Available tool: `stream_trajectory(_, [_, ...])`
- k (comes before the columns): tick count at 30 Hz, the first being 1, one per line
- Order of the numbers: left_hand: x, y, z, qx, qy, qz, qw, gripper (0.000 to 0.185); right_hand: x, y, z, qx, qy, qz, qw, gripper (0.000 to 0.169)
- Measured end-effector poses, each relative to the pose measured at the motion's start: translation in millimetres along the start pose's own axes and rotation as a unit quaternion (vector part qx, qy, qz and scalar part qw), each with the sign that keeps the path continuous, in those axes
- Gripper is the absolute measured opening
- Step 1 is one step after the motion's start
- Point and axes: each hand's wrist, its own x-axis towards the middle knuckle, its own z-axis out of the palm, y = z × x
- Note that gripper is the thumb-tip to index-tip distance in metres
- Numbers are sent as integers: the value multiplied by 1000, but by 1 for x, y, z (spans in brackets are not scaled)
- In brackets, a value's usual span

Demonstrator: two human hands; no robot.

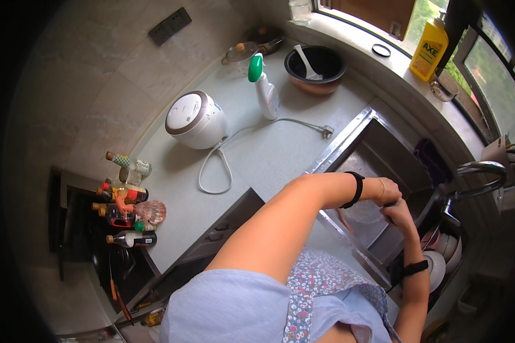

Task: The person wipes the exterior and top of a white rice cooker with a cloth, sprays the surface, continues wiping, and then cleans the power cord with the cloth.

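Over the stainless steel sink (356, 171), my left hand (387, 193) and my right hand (402, 216) meet, fingers curled. Both close on a small dark item (390, 205); most of it is hidden by the fingers, so its kind cannot be told. Black bands circle both forearms. To the right of my hands rises the curved chrome faucet (483, 167). A dark purple cloth (431, 160) hangs at the sink's far side.
A white rice cooker (197, 122) with its cord, a spray bottle (267, 96) and a black-lined inner pot (315, 70) holding a white rice paddle (307, 64) stand on the counter. Seasoning bottles (131, 238) line the left. Bowls and plates (435, 266) sit right of the sink.
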Motion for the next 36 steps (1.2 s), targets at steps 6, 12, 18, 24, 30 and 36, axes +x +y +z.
stream_trajectory(6, [13,-20,23,-135,-43,-130,981,34,15,12,29,-271,256,-183,910,36])
stream_trajectory(12, [15,-47,27,-319,-62,-180,928,70,7,10,39,-297,360,-343,815,30])
stream_trajectory(18, [-45,-25,-42,-695,-3,-68,715,64,-43,-27,8,597,-119,-26,793,32])
stream_trajectory(24, [-20,15,-56,-805,82,68,583,40,-58,-54,39,821,-344,-65,451,36])
stream_trajectory(30, [7,8,-52,-696,99,-44,710,21,-37,-43,27,627,-112,-28,771,14])
stream_trajectory(36, [48,-13,29,-461,264,-236,814,19,18,-4,56,320,144,-14,936,8])
